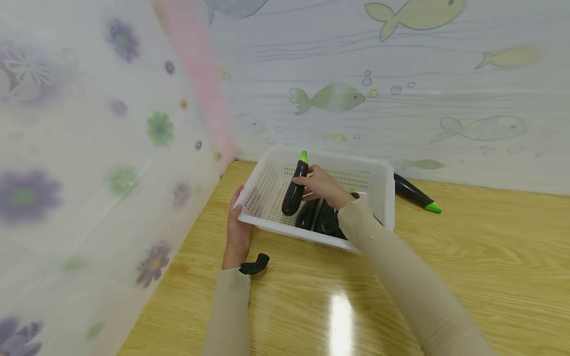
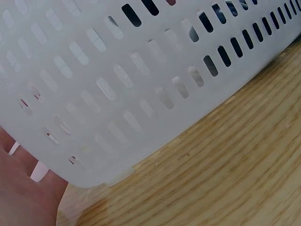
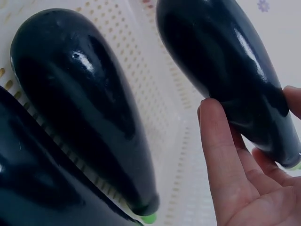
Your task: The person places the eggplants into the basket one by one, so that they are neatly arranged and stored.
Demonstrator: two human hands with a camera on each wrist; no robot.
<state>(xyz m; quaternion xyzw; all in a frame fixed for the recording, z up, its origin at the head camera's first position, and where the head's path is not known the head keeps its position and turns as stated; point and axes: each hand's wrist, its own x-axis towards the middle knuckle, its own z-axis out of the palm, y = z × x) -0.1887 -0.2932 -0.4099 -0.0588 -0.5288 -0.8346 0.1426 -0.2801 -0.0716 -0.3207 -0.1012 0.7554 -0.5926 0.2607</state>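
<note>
A dark purple eggplant (image 1: 294, 190) with a bright green stem is held by my right hand (image 1: 325, 186) over the white plastic basket (image 1: 387, 198). The thumb and fingers grip it near its stem end, as the right wrist view shows. Below it more eggplants (image 3: 84, 103) lie on the basket's slotted floor, partly hidden by my right forearm in the head view. My left hand (image 1: 239, 227) holds the basket's left front corner, thumb over the rim. In the left wrist view the slotted basket wall (image 2: 117, 89) fills most of the picture, with part of that hand at the lower left.
Another eggplant (image 1: 414, 193) lies on the wooden table (image 1: 490, 257), right of the basket. A wall covering with fish prints (image 1: 338, 97) rises behind the table, and a flower-printed one (image 1: 67, 198) stands along the left. A black strap piece (image 1: 255, 265) sits at my left wrist.
</note>
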